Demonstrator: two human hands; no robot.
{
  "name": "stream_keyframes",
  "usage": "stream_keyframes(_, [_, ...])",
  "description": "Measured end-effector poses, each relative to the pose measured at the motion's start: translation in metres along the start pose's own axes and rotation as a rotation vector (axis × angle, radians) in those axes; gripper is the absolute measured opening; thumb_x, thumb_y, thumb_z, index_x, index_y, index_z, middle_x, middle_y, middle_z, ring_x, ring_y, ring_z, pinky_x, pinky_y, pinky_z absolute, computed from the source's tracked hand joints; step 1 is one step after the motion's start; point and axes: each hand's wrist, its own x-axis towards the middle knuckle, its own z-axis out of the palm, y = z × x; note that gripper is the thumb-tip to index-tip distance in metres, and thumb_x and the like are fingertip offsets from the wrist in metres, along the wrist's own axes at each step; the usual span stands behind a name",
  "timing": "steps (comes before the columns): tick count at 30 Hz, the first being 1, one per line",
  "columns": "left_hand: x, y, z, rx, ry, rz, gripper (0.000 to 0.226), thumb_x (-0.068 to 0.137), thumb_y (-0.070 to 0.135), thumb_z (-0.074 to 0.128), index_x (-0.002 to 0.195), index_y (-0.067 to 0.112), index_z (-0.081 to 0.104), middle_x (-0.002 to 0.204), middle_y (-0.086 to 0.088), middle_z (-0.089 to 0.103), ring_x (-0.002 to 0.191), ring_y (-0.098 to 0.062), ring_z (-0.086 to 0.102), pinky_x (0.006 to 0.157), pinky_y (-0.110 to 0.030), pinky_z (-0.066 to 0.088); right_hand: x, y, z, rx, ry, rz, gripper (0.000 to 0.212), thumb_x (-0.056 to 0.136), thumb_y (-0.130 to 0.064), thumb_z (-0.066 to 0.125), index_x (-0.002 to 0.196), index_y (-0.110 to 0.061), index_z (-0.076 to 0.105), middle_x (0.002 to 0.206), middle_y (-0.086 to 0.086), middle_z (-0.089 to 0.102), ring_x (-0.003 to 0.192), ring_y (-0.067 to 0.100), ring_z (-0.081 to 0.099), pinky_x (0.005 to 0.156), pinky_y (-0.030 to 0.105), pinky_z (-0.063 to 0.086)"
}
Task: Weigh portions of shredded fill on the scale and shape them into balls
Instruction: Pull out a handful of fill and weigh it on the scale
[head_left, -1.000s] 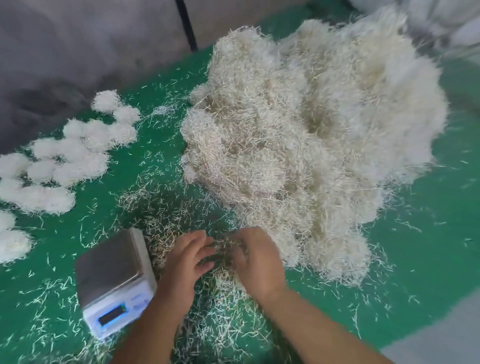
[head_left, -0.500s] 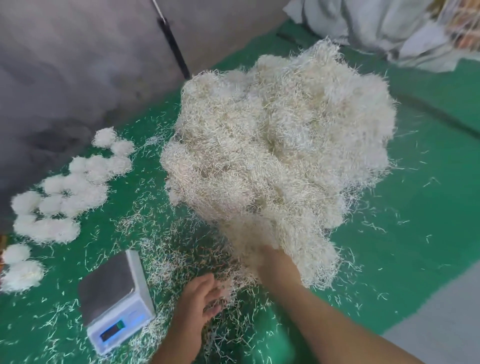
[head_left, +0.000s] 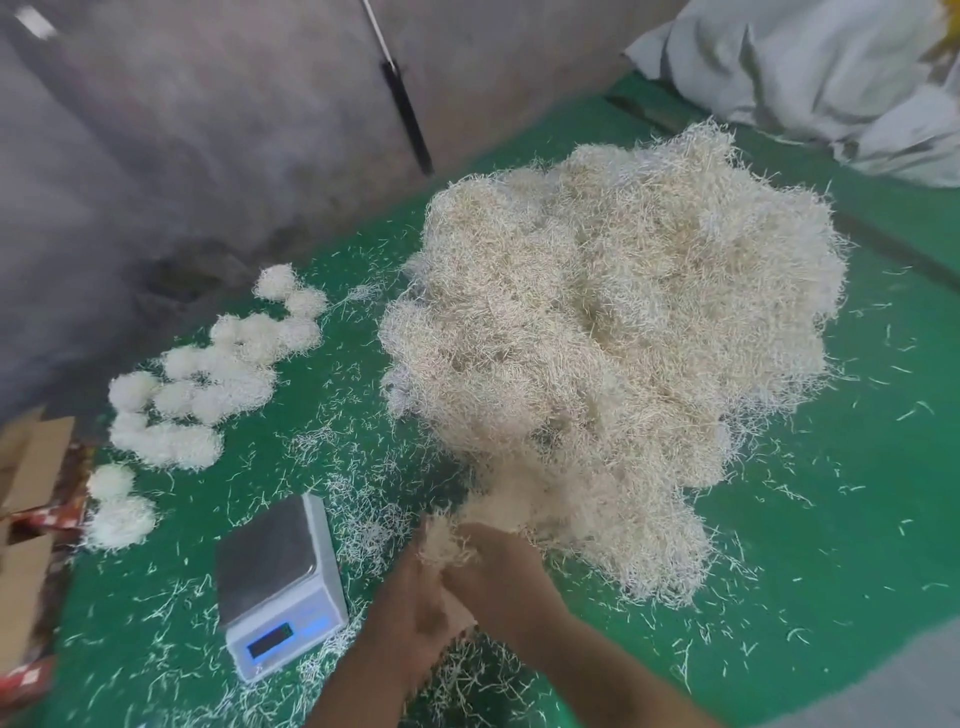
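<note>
A big heap of cream shredded fill (head_left: 613, 353) covers the middle of the green mat (head_left: 831, 519). At its near edge my left hand (head_left: 415, 608) and my right hand (head_left: 498, 571) are together around a small tuft of fill (head_left: 447, 540), fingers curled on it; motion blur hides the finger detail. A small white scale (head_left: 275, 577) with a bare steel pan and a lit display stands just left of my hands. Several finished white balls (head_left: 208, 374) lie in a cluster at the left.
Loose shreds litter the mat around the scale and hands. A grey wall runs along the back left with a dark rod (head_left: 405, 114) leaning on it. Grey cloth sacks (head_left: 810, 73) lie at the back right. Cardboard boxes (head_left: 31, 493) sit at the far left edge.
My right hand has come back from the heap's edge with a tuft of fill and met my left hand. The view has tilted up and pulled back.
</note>
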Motion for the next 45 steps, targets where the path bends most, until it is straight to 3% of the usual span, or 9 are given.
stream_keyframes(6, [-0.037,0.031,-0.009,0.075,-0.045,0.133,0.023,0.106,0.022,0.060,0.110,0.010,0.079,0.117,-0.017,0.075,0.103,-0.021,0.077,0.074,-0.031,0.063,-0.017,-0.034,0.007,-0.061,-0.098,-0.068,0.028,0.093,-0.011,0.068,0.115,-0.028,0.067,0.094,-0.006,0.075,0.080,0.008,0.075,0.072,0.032,0.067])
stream_keyframes(11, [-0.054,0.046,-0.015,0.204,0.153,0.258,0.026,0.098,0.027,0.069,0.110,0.005,0.072,0.100,-0.021,0.077,0.087,-0.040,0.076,0.074,-0.052,0.060,-0.039,-0.052,0.014,-0.034,-0.202,-0.029,0.050,0.091,-0.021,0.076,0.126,-0.050,0.056,0.104,-0.014,0.070,0.093,0.009,0.074,0.080,0.031,0.066])
stream_keyframes(13, [-0.063,0.053,-0.025,0.256,0.237,0.335,0.030,0.103,0.024,0.064,0.122,0.000,0.066,0.102,-0.022,0.074,0.093,-0.041,0.072,0.088,-0.058,0.059,-0.051,-0.053,0.018,0.077,-0.044,-0.038,0.040,0.091,-0.039,0.078,0.120,-0.059,0.059,0.108,-0.020,0.069,0.076,0.004,0.070,0.069,0.020,0.063])
stream_keyframes(17, [-0.092,0.066,-0.048,0.145,0.249,0.372,0.049,0.096,0.029,0.069,0.139,0.012,0.053,0.133,-0.021,0.057,0.119,-0.041,0.059,0.105,-0.058,0.048,-0.063,-0.060,0.027,0.365,0.307,0.076,0.058,0.086,-0.074,0.054,0.111,-0.023,0.067,0.107,0.010,0.075,0.102,0.036,0.072,0.093,0.055,0.062])
stream_keyframes(26, [-0.136,0.077,-0.116,-0.096,0.083,0.336,0.017,0.084,0.028,0.069,0.085,0.014,0.059,0.066,-0.006,0.066,0.078,-0.032,0.076,0.056,-0.043,0.062,-0.054,-0.079,0.092,0.893,-0.115,0.359,0.077,0.096,-0.078,0.048,0.161,-0.040,0.032,0.161,0.015,0.047,0.150,0.041,0.043,0.115,0.065,0.040])
stream_keyframes(32, [-0.122,0.059,-0.147,0.239,0.234,0.412,0.041,0.088,0.046,0.070,0.124,0.027,0.065,0.134,0.000,0.064,0.113,-0.022,0.065,0.096,-0.048,0.050,-0.058,-0.111,0.136,0.966,-0.213,0.267,0.072,0.099,-0.073,0.053,0.158,-0.033,0.042,0.154,0.012,0.058,0.143,0.033,0.055,0.118,0.060,0.042])
stream_keyframes(37, [-0.120,0.039,-0.163,0.385,0.243,0.607,0.046,0.100,0.053,0.050,0.141,0.031,0.050,0.153,0.000,0.046,0.140,-0.020,0.043,0.106,-0.034,0.035,-0.057,-0.130,0.160,0.781,-0.070,0.178,0.088,0.093,-0.069,0.065,0.164,-0.035,0.026,0.174,-0.003,0.012,0.163,0.026,-0.001,0.127,0.062,0.005])
stream_keyframes(41, [-0.120,0.033,-0.171,0.362,0.278,0.563,0.023,0.100,0.066,0.039,0.106,0.044,0.044,0.124,0.007,0.049,0.114,-0.013,0.051,0.094,-0.041,0.046,-0.048,-0.134,0.171,0.700,-0.072,0.244,0.046,0.106,-0.035,0.057,0.139,-0.004,0.063,0.141,0.022,0.065,0.141,0.037,0.055,0.125,0.062,0.030])
stream_keyframes(45, [-0.119,0.038,-0.181,0.095,0.198,0.423,0.042,0.102,0.061,0.049,0.140,0.041,0.045,0.152,0.004,0.043,0.126,-0.015,0.049,0.103,-0.048,0.047,-0.048,-0.151,0.166,0.772,-0.038,0.238,0.039,0.103,-0.030,0.053,0.098,-0.005,0.083,0.110,0.024,0.078,0.097,0.035,0.079,0.076,0.044,0.065])
